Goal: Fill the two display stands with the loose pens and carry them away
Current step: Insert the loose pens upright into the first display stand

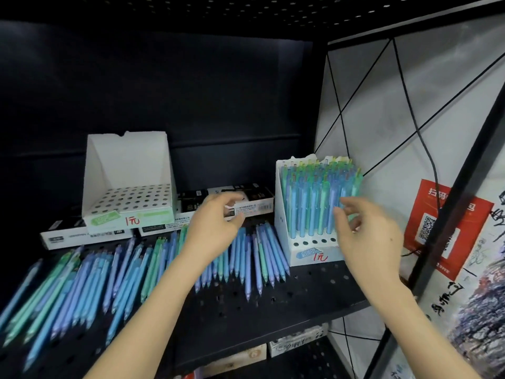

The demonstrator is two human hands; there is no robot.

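Empty white stand upright, back-left of shelf. Second stand at right edge, nearly full, front-row holes open. Loose blue/green pens lie flat across left and middle.

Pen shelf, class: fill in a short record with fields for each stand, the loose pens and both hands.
left stand: white, empty, sits on flat boxes
right stand: nearly full, front row of holes bare
loose pens: spread across the black shelf
left hand: above the loose pens, holds nothing
right hand: at the standing pens; grip unclear
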